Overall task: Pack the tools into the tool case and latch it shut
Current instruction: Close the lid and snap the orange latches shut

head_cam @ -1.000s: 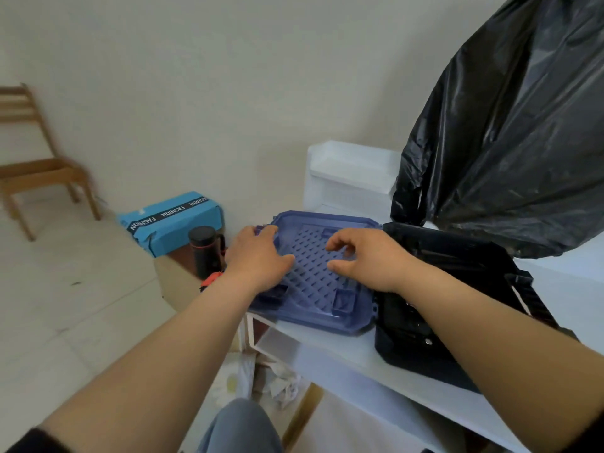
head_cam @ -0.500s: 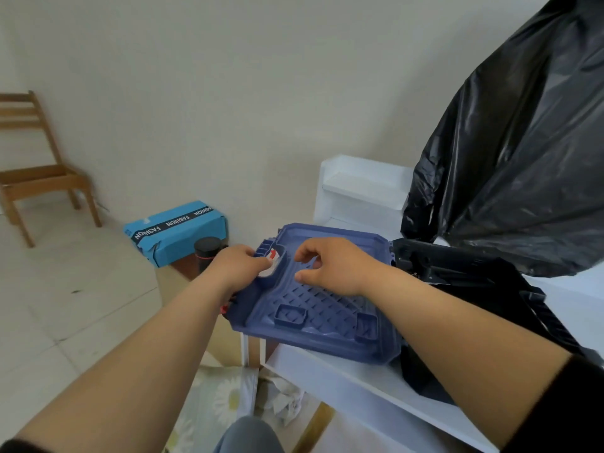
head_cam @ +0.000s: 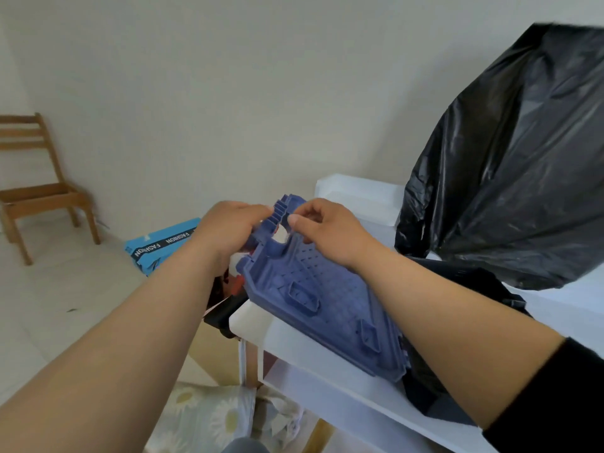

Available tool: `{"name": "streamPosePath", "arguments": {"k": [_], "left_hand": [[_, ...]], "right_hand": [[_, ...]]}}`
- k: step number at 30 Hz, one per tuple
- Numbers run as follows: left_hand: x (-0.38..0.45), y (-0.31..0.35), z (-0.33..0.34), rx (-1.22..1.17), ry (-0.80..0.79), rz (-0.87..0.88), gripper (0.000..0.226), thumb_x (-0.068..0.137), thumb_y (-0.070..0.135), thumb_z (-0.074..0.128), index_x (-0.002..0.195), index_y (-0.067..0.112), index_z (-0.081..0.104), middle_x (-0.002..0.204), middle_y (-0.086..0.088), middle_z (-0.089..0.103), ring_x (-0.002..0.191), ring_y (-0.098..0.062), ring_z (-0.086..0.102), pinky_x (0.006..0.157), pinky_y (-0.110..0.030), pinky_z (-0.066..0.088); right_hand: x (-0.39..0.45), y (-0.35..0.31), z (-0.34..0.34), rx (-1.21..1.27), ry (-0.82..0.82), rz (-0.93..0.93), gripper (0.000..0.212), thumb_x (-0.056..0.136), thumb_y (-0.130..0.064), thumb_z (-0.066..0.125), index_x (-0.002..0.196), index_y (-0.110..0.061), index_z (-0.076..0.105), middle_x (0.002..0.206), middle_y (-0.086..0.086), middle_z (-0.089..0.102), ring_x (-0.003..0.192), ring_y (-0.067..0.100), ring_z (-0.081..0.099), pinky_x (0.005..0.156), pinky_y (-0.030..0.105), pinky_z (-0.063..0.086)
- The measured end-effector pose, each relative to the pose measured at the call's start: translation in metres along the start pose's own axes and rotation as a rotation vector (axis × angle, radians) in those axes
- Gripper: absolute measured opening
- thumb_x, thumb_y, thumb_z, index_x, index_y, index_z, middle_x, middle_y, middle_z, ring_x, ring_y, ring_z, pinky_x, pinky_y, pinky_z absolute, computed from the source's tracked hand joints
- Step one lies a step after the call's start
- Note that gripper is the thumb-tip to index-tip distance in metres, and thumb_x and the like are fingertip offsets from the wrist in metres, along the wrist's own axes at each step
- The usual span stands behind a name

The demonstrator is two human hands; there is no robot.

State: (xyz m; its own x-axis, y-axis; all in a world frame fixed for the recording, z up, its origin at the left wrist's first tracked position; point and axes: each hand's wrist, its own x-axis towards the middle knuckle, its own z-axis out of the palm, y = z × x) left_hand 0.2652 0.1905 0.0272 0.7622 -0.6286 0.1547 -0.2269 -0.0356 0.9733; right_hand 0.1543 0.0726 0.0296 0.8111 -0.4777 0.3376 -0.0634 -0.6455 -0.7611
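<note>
Crowding tool case, black bag, chair

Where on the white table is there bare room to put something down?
Bare white table shows in front of the blue tool case, along the near edge, and at the far right below the black bag. Around both hands and the case it is crowded.

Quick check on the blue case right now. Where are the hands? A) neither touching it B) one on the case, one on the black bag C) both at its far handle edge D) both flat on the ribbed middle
C: the left hand and right hand both pinch the far handle edge of the blue case, which is tilted up off the white shelf.
</note>
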Motion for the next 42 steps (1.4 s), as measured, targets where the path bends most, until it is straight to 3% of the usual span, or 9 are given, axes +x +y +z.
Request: {"name": "streamPosePath", "arguments": {"k": [5, 15, 18, 23, 27, 29, 32, 38, 42], "left_hand": [[-0.001, 0.033, 0.023, -0.208, -0.06, 0.038, 0.038, 0.07, 0.042, 0.061, 0.084, 0.008, 0.068, 0.081, -0.015, 0.059, 0.071, -0.025, 0.053, 0.07, -0.037, 0.043], [-0.014, 0.092, 0.091, -0.332, -0.257, 0.077, 0.042, 0.078, 0.046, 0.056, 0.094, 0.009, 0.067, 0.096, -0.012, 0.071, 0.081, -0.023, 0.064, 0.085, -0.037, 0.05], [-0.018, 0.107, 0.108, -0.316, -0.329, 0.109, 0.039, 0.08, 0.044, 0.056, 0.088, 0.009, 0.068, 0.081, -0.007, 0.073, 0.072, -0.019, 0.064, 0.07, -0.026, 0.053], [-0.026, 0.115, 0.14, -0.358, -0.4, 0.148, 0.031, 0.083, 0.037, 0.054, 0.078, 0.011, 0.07, 0.065, -0.001, 0.071, 0.062, -0.014, 0.063, 0.057, -0.019, 0.053], [-0.034, 0.112, 0.168, -0.398, -0.424, 0.197, 0.019, 0.082, 0.026, 0.055, 0.075, 0.014, 0.068, 0.069, -0.001, 0.066, 0.063, -0.014, 0.06, 0.058, -0.022, 0.049], [-0.039, 0.111, 0.18, -0.446, -0.458, 0.229, 0.015, 0.082, 0.02, 0.055, 0.088, 0.01, 0.065, 0.078, -0.004, 0.062, 0.066, -0.015, 0.059, 0.056, -0.021, 0.048], [-0.046, 0.106, 0.197, -0.433, -0.496, 0.307, 0.02, 0.085, 0.015, 0.049, 0.099, 0.011, 0.062, 0.083, -0.001, 0.063, 0.065, -0.007, 0.061, 0.05, -0.015, 0.045], [-0.053, 0.079, 0.231, -0.284, -0.522, 0.277, 0.016, 0.085, 0.025, 0.051, 0.09, 0.021, 0.065, 0.072, 0.015, 0.064, 0.067, 0.003, 0.059, 0.052, -0.012, 0.042], [-0.055, 0.058, 0.248, -0.192, -0.519, 0.207, 0.015, 0.08, 0.03, 0.056, 0.084, 0.022, 0.069, 0.074, 0.015, 0.064, 0.07, 0.0, 0.057, 0.061, -0.019, 0.043]], "right_hand": [[-0.001, -0.015, -0.037, 0.153, 0.09, 0.035, 0.021, 0.089, -0.036, 0.05, 0.08, -0.018, 0.057, 0.072, -0.005, 0.064, 0.055, 0.008, 0.056, 0.045, 0.013, 0.042], [-0.012, -0.011, -0.112, 0.264, 0.221, 0.087, 0.03, 0.088, -0.044, 0.045, 0.083, -0.017, 0.059, 0.058, -0.006, 0.068, 0.052, 0.011, 0.055, 0.052, 0.024, 0.042], [-0.016, -0.006, -0.129, 0.307, 0.271, 0.107, 0.031, 0.087, -0.045, 0.045, 0.083, -0.018, 0.059, 0.061, -0.005, 0.068, 0.052, 0.011, 0.057, 0.056, 0.027, 0.043], [-0.03, 0.001, -0.153, 0.37, 0.382, 0.121, 0.034, 0.087, -0.043, 0.046, 0.085, -0.017, 0.068, 0.096, 0.015, 0.07, 0.077, 0.028, 0.063, 0.074, 0.038, 0.05], [-0.05, 0.018, -0.177, 0.481, 0.355, 0.134, 0.041, 0.089, -0.037, 0.047, 0.061, -0.023, 0.072, 0.06, -0.004, 0.066, 0.051, 0.012, 0.053, 0.053, 0.025, 0.047], [-0.06, 0.025, -0.187, 0.521, 0.351, 0.168, 0.033, 0.087, -0.036, 0.049, 0.086, -0.012, 0.071, 0.076, 0.007, 0.067, 0.068, 0.022, 0.058, 0.078, 0.042, 0.055], [-0.078, 0.035, -0.2, 0.548, 0.379, 0.25, 0.041, 0.086, -0.034, 0.05, 0.106, 0.0, 0.061, 0.098, 0.02, 0.059, 0.089, 0.031, 0.053, 0.102, 0.052, 0.038], [-0.109, 0.074, -0.224, 0.635, 0.456, 0.355, 0.025, 0.086, -0.026, 0.054, 0.063, -0.015, 0.055, 0.054, 0.003, 0.051, 0.051, 0.017, 0.049, 0.055, 0.025, 0.042], [-0.128, 0.109, -0.235, 0.55, 0.497, 0.444, 0.018, 0.081, -0.029, 0.059, 0.072, -0.014, 0.06, 0.076, 0.01, 0.056, 0.076, 0.026, 0.051, 0.075, 0.036, 0.04]]}}
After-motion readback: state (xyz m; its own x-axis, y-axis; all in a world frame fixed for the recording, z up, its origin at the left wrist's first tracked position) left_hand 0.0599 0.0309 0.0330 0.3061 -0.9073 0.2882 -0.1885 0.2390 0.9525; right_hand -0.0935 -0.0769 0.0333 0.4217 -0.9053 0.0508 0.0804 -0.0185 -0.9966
